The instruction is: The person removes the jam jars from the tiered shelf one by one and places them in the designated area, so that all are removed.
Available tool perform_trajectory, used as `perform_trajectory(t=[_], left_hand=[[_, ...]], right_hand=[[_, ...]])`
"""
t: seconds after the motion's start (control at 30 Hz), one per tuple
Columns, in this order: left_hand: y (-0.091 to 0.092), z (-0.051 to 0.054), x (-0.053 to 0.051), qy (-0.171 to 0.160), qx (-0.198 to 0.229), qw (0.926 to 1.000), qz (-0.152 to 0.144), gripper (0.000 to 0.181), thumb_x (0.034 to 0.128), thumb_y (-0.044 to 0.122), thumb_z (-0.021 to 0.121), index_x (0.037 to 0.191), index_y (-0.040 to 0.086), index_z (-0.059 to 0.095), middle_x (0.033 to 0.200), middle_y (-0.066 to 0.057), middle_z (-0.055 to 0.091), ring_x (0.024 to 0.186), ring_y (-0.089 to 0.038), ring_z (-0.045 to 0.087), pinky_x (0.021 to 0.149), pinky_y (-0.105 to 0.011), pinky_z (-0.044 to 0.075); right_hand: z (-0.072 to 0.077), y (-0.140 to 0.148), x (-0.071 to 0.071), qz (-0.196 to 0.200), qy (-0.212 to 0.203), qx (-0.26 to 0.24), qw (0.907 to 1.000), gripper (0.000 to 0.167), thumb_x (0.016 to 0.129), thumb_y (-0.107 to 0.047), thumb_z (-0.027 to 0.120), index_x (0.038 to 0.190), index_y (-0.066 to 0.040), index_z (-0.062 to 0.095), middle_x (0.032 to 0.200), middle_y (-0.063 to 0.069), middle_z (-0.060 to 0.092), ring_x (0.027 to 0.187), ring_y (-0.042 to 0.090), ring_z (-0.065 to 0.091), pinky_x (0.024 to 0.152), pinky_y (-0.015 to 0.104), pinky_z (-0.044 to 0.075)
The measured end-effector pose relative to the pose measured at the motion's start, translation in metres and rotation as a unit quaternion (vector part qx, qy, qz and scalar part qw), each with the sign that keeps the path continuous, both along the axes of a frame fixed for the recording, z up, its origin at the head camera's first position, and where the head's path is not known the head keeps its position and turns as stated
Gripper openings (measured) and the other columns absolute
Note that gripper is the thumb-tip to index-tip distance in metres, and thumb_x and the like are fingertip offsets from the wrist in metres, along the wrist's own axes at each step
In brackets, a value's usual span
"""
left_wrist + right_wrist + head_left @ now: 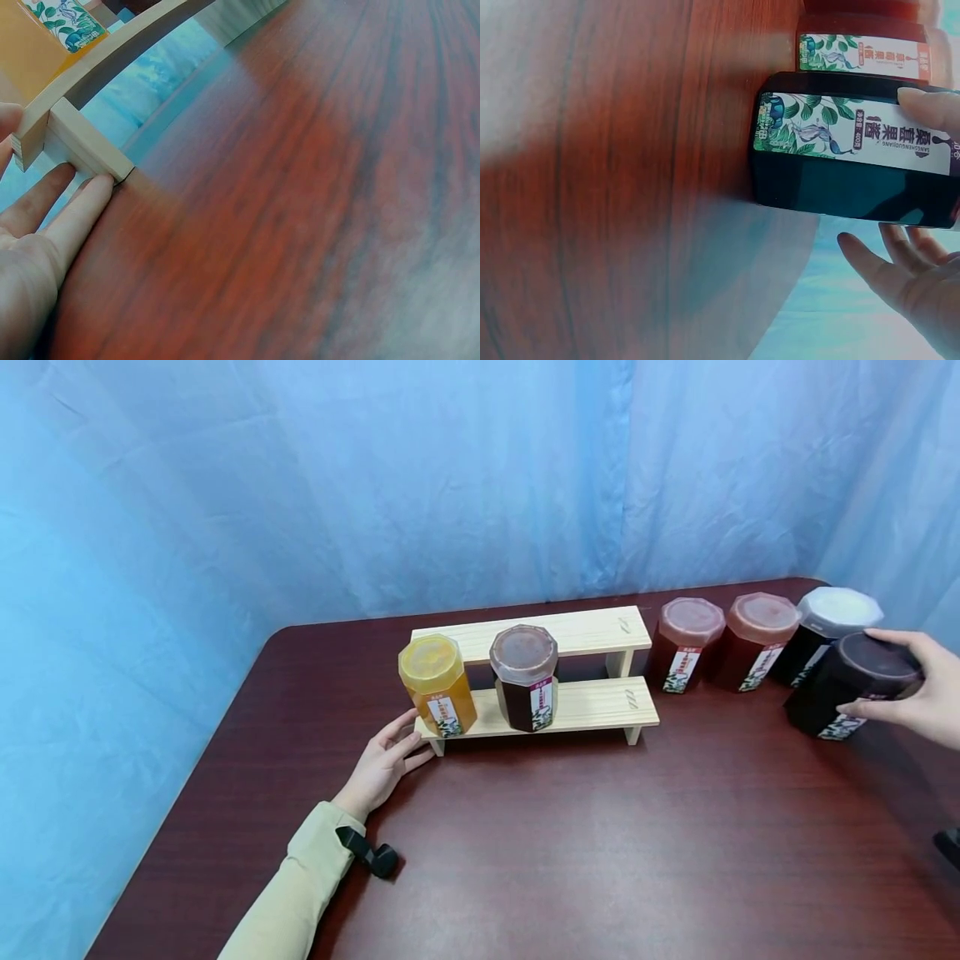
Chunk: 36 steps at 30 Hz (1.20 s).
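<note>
A pale blue curtain (450,485) hangs behind a dark, reddish-brown wooden tabletop (562,843). Over at its right side, the right hand (936,693) grips the mulberry jam jar (828,689), thumb on the near side and fingers across the far one; whether the base touches the tabletop, I cannot tell. Just beside it stands a white-lidded dark jar (836,612), then two red jam jars (753,635). The left hand (378,768) touches the left end of the two-tier wooden stand (592,702), its fingers loosely extended and holding no jar. On the stand's lower tier are a yellow jam jar (438,685) at the left end and a dark jam jar (523,681) beside it. The work looks partly done: two of six jars are on the stand, while four, counting the gripped one, are off it. Only the head view takes in both groups and the upper tier. The left wrist view adds fingers reaching the stand's leg (88,137) under the board, and the right wrist view makes the Chinese label (832,127) legible, with "400" printed on it.
</note>
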<state>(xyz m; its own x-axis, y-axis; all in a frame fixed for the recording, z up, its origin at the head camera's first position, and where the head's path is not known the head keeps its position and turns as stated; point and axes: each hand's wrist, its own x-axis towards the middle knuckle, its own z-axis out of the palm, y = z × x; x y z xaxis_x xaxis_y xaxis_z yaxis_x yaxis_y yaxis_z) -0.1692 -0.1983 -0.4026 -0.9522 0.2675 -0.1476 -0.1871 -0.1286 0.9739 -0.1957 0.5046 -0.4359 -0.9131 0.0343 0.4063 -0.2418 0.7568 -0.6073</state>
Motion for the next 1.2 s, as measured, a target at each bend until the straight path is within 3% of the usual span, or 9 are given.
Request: perform_trajectory(t=[0.33, 0.47, 0.57, 0.63, 0.7, 0.83, 0.93, 1.07, 1.2], left_hand=[[0.001, -0.001, -0.002, 0.007, -0.007, 0.9999, -0.002, 0.057, 0.1004, 0.011, 0.044, 0.151, 0.006, 0.019, 0.15, -0.02, 0.027, 0.126, -0.024, 0.045, 0.103, -0.045, 0.042], [0.001, -0.001, -0.001, 0.0, -0.004, 1.0, 0.002, 0.056, 0.1004, 0.009, 0.043, 0.151, 0.007, 0.02, 0.15, -0.019, 0.028, 0.13, -0.029, 0.041, 0.103, -0.045, 0.042], [0.001, 0.0, 0.0, -0.005, 0.0, 1.0, 0.003, 0.055, 0.1006, 0.008, 0.042, 0.151, 0.007, 0.02, 0.15, -0.018, 0.028, 0.13, -0.028, 0.041, 0.103, -0.044, 0.042], [0.0, 0.0, 0.0, -0.004, 0.0, 1.0, 0.0, 0.055, 0.1007, 0.009, 0.042, 0.151, 0.007, 0.02, 0.15, -0.018, 0.027, 0.129, -0.026, 0.041, 0.103, -0.044, 0.042], [0.0, -0.001, -0.001, -0.003, 0.001, 1.0, -0.001, 0.056, 0.1006, 0.009, 0.043, 0.151, 0.007, 0.02, 0.15, -0.018, 0.027, 0.128, -0.025, 0.043, 0.103, -0.044, 0.043], [0.001, -0.001, -0.001, -0.002, 0.002, 1.0, -0.002, 0.056, 0.1004, 0.01, 0.044, 0.151, 0.007, 0.02, 0.15, -0.019, 0.028, 0.128, -0.025, 0.044, 0.102, -0.043, 0.044], [0.001, -0.001, 0.0, -0.004, 0.004, 1.0, -0.001, 0.055, 0.1005, 0.009, 0.043, 0.151, 0.007, 0.02, 0.149, -0.018, 0.028, 0.13, -0.027, 0.041, 0.102, -0.043, 0.044], [0.001, 0.0, 0.0, -0.005, 0.004, 1.0, 0.001, 0.055, 0.1005, 0.008, 0.043, 0.151, 0.007, 0.02, 0.15, -0.018, 0.028, 0.133, -0.032, 0.036, 0.103, -0.044, 0.043], [0.001, 0.001, 0.0, -0.006, 0.005, 1.0, 0.001, 0.056, 0.1005, 0.008, 0.043, 0.151, 0.007, 0.02, 0.15, -0.018, 0.027, 0.134, -0.033, 0.035, 0.103, -0.044, 0.042]], right_hand=[[0.002, 0.005, -0.007, -0.002, -0.022, 0.01, 0.9997, 0.111, 0.06, 0.009, 0.084, 0.147, -0.032, 0.029, 0.108, -0.028, 0.034, 0.061, -0.01, 0.052, 0.043, 0.014, 0.045], [0.018, -0.014, 0.003, 0.008, -0.022, -0.001, 0.9997, 0.111, 0.058, 0.012, 0.083, 0.146, -0.031, 0.03, 0.106, -0.025, 0.036, 0.058, -0.009, 0.053, 0.044, 0.014, 0.045], [0.041, -0.039, 0.016, 0.016, -0.028, 0.004, 0.9995, 0.105, 0.059, 0.013, 0.082, 0.147, -0.016, 0.032, 0.114, -0.002, 0.044, 0.059, -0.013, 0.05, 0.043, 0.013, 0.043], [0.045, -0.045, 0.018, 0.013, -0.022, 0.004, 0.9997, 0.105, 0.057, 0.015, 0.082, 0.146, -0.015, 0.034, 0.115, -0.002, 0.044, 0.059, -0.016, 0.048, 0.042, 0.012, 0.042], [0.04, -0.038, 0.015, 0.016, -0.017, 0.002, 0.9997, 0.105, 0.056, 0.017, 0.08, 0.145, -0.015, 0.035, 0.116, -0.003, 0.044, 0.06, -0.016, 0.049, 0.043, 0.011, 0.043], [0.014, -0.011, 0.003, 0.014, -0.015, -0.003, 0.9998, 0.111, 0.054, 0.016, 0.082, 0.144, -0.03, 0.035, 0.111, -0.027, 0.036, 0.061, -0.012, 0.052, 0.044, 0.013, 0.045], [0.032, -0.032, 0.014, 0.01, -0.029, -0.004, 0.9995, 0.106, 0.056, 0.014, 0.083, 0.144, -0.021, 0.036, 0.113, -0.014, 0.04, 0.06, -0.012, 0.051, 0.045, 0.01, 0.044], [0.075, -0.08, 0.039, 0.009, -0.04, 0.006, 0.9991, 0.097, 0.06, 0.017, 0.077, 0.143, -0.008, 0.034, 0.108, 0.002, 0.039, 0.06, -0.015, 0.046, 0.046, 0.008, 0.041], [0.09, -0.092, 0.046, 0.014, -0.031, 0.042, 0.9985, 0.093, 0.057, 0.019, 0.077, 0.139, 0.004, 0.034, 0.107, 0.019, 0.044, 0.057, -0.016, 0.042, 0.043, 0.009, 0.038]])
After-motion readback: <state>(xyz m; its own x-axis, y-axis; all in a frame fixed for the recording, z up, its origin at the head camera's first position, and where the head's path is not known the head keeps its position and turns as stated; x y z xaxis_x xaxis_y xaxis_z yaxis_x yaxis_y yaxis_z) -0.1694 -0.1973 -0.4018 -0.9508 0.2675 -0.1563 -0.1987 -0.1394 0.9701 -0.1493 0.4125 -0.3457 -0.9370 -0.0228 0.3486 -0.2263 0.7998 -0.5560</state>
